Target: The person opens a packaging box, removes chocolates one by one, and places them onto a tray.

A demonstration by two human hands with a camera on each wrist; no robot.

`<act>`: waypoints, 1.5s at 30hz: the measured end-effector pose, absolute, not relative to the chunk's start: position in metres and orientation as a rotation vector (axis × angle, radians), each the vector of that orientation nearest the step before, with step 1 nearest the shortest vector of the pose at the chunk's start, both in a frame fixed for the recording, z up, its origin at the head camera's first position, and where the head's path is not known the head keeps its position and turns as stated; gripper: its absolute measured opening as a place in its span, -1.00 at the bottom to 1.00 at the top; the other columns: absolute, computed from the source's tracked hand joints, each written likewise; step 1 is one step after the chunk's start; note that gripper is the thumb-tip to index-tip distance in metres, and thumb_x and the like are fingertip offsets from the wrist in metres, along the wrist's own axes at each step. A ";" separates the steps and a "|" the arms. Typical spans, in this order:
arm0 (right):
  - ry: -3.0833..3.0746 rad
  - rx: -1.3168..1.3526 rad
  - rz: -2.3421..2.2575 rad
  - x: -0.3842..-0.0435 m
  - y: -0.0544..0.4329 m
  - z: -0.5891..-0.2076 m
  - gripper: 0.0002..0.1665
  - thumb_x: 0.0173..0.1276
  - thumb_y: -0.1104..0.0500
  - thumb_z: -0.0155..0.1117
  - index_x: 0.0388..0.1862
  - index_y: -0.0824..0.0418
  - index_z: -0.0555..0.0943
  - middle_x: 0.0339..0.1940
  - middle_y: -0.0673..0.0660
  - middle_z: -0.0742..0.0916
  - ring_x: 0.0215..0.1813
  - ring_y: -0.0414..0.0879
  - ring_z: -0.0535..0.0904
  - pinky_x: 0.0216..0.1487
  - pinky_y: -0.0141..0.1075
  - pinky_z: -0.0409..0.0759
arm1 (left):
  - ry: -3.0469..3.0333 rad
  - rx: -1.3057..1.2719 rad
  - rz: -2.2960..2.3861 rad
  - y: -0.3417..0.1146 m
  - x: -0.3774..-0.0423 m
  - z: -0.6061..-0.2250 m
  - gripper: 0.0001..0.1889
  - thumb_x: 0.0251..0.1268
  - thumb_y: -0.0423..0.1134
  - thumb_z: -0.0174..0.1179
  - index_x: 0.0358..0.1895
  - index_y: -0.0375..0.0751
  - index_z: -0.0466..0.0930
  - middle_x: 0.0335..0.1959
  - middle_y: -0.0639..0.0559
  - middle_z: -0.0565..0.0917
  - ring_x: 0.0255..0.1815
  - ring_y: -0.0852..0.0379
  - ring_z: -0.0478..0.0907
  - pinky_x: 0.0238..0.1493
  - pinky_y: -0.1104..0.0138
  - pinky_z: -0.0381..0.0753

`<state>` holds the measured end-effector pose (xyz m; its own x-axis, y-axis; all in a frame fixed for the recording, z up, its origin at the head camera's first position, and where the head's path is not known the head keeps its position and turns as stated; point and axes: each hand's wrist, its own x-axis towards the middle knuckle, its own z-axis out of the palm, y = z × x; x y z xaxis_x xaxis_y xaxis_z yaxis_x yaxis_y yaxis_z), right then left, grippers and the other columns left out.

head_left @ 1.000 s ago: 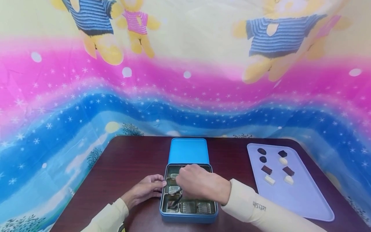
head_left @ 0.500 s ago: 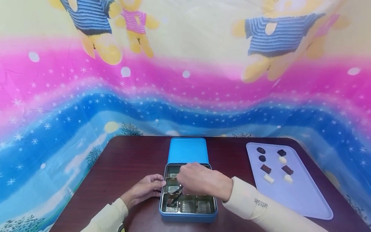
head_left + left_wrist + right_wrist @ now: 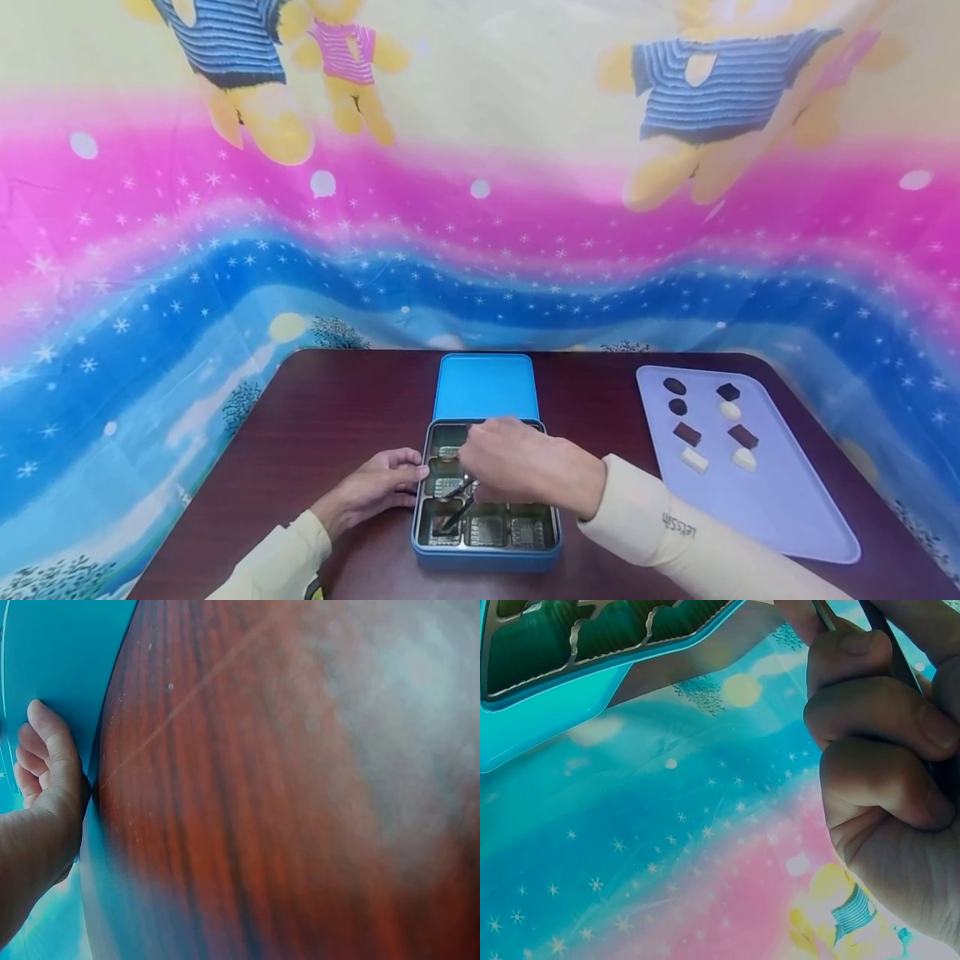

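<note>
In the head view my right hand (image 3: 517,462) is over the blue tin (image 3: 487,562), gripping dark tweezers (image 3: 459,517) whose tips reach down into the near-left compartment. A small dark patch shows around those tips; I cannot tell whether it is a held piece. The right wrist view shows curled fingers (image 3: 877,712) round the tweezers' dark arms. My left hand (image 3: 378,487) lies at the tin's left side, thumb at the rim, fingers relaxed. The left wrist view has that hand (image 3: 56,765) against the tin's blue wall. A gold-toned divided insert (image 3: 487,529) lines the tin.
The tin's light-blue lid (image 3: 486,387) lies open behind it. On the right, a lavender tray (image 3: 765,517) bears several dark and white chocolate pieces, such as a brown block (image 3: 687,434) and a white block (image 3: 694,460). A printed cloth (image 3: 480,275) hangs behind the dark wooden table (image 3: 337,417).
The tweezers' tips have shifted slightly within the near-left compartment. My left hand stays at the tin's side, and the tray's pieces are unmoved.
</note>
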<state>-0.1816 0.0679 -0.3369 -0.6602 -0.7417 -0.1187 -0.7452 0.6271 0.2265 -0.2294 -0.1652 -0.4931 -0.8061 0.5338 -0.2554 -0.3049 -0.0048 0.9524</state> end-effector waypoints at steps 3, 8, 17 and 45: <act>2.826 -1.282 0.385 -0.181 0.070 -0.335 -0.70 0.16 -0.11 0.51 -0.55 0.02 0.65 -0.72 -0.13 0.47 -0.62 -0.26 0.36 -0.60 -0.39 0.37 | 1.695 0.237 1.869 -0.165 -0.230 -0.494 -0.86 0.36 -0.33 0.18 -0.17 -0.19 0.39 -0.30 0.04 0.64 -0.27 0.15 0.61 -0.21 0.27 0.64; 2.828 -1.238 0.312 -0.181 0.073 -0.328 -0.67 0.16 -0.07 0.51 -0.61 0.03 0.60 -0.71 -0.11 0.49 -0.60 -0.24 0.38 -0.60 -0.39 0.38 | 1.697 0.238 1.865 -0.165 -0.230 -0.494 -0.86 0.36 -0.33 0.18 -0.18 -0.18 0.38 -0.30 0.05 0.64 -0.27 0.16 0.60 -0.21 0.27 0.63; 2.826 -1.253 0.234 -0.176 0.078 -0.314 -0.63 0.17 -0.04 0.50 -0.66 0.03 0.54 -0.76 -0.13 0.44 -0.64 -0.26 0.35 -0.62 -0.41 0.33 | 1.697 0.238 1.867 -0.165 -0.230 -0.494 -0.86 0.37 -0.34 0.17 -0.18 -0.18 0.38 -0.30 0.04 0.65 -0.26 0.15 0.61 -0.20 0.27 0.64; 2.815 -1.296 0.391 -0.171 0.068 -0.330 -0.66 0.15 -0.09 0.49 -0.61 0.02 0.56 -0.73 -0.13 0.46 -0.62 -0.27 0.36 -0.58 -0.41 0.42 | 1.701 0.235 1.864 -0.164 -0.230 -0.494 -0.86 0.37 -0.32 0.18 -0.17 -0.19 0.38 -0.30 0.04 0.62 -0.27 0.16 0.59 -0.21 0.28 0.63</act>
